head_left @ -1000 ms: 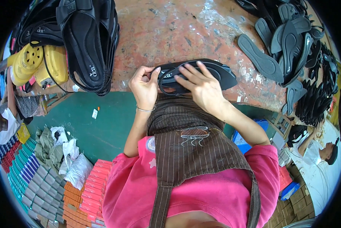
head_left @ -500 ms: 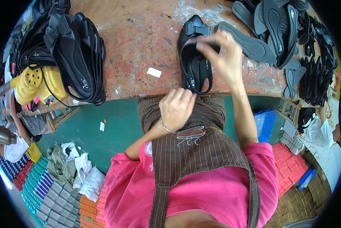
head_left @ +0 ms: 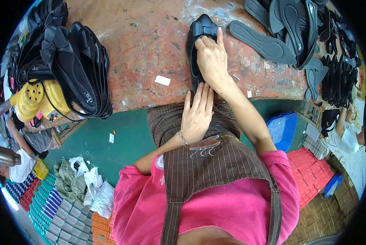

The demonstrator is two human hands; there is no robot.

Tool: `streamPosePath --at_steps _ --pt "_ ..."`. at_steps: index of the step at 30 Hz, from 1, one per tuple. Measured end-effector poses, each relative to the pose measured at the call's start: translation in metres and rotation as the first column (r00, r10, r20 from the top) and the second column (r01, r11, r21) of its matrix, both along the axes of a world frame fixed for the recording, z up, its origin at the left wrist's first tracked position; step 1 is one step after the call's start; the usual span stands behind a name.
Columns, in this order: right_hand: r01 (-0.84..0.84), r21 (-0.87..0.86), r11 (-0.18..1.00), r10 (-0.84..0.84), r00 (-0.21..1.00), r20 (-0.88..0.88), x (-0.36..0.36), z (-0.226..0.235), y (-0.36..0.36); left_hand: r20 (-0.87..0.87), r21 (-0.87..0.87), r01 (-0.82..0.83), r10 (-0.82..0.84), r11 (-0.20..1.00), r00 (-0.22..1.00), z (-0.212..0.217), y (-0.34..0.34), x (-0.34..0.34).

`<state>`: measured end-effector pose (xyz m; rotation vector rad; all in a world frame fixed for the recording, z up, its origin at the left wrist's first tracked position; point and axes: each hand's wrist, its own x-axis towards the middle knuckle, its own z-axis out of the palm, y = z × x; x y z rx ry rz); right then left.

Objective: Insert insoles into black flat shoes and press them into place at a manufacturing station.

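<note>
A black flat shoe [head_left: 193,61] with a bow on its toe lies on the worn bench, toe pointing away from me. My right hand [head_left: 212,61] reaches over it, several fingers tucked into the front opening with their tips hidden under the upper. One finger of that hand stretches out on the right, beside the bow. Flat and with its fingers extended, my left hand [head_left: 197,114] rests at the shoe's heel end by the bench edge. The fingertips touch or cover the heel, so much of the insole is hidden.
Black bow shoes [head_left: 75,69] are piled at the left by yellow clogs [head_left: 30,98]. Grey insoles [head_left: 262,43] lie at the right, near stacked black straps or shoe parts [head_left: 340,81]. A white label [head_left: 162,80] lies left of the shoe. A blue tub [head_left: 281,130] stands below.
My right hand has come down from above the shoe, its fingers now inside the front. My left hand has opened from a curled grip at the heel to lie flat.
</note>
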<state>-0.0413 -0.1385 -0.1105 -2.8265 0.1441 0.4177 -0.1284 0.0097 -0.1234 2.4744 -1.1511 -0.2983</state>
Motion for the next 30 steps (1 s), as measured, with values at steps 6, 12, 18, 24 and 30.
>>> streamPosePath --at_steps 6,12,18,24,30 --pt "0.026 -0.047 0.999 -0.002 0.892 0.452 -0.017 -0.005 0.007 -0.089 -0.017 -0.011 0.009 1.000 0.996 0.001 0.000 0.004" --pt "0.031 -0.009 0.999 -0.026 0.940 0.341 -0.005 0.016 0.008 -0.054 -0.104 -0.018 0.012 0.994 0.998 0.001 0.001 0.009" --pt "-0.003 -0.044 0.999 0.015 0.954 0.300 -0.009 0.008 0.004 -0.032 -0.096 -0.012 0.009 0.995 0.999 0.004 0.000 0.011" --pt "0.057 -0.391 0.919 0.185 0.812 0.554 -0.001 -0.020 -0.001 -0.140 0.017 0.005 -0.003 1.000 0.990 -0.001 0.000 0.008" --pt "-0.013 -0.239 0.971 0.103 0.924 0.367 0.016 -0.025 -0.001 -0.131 -0.129 -0.074 0.057 0.989 0.990 0.004 -0.006 0.013"
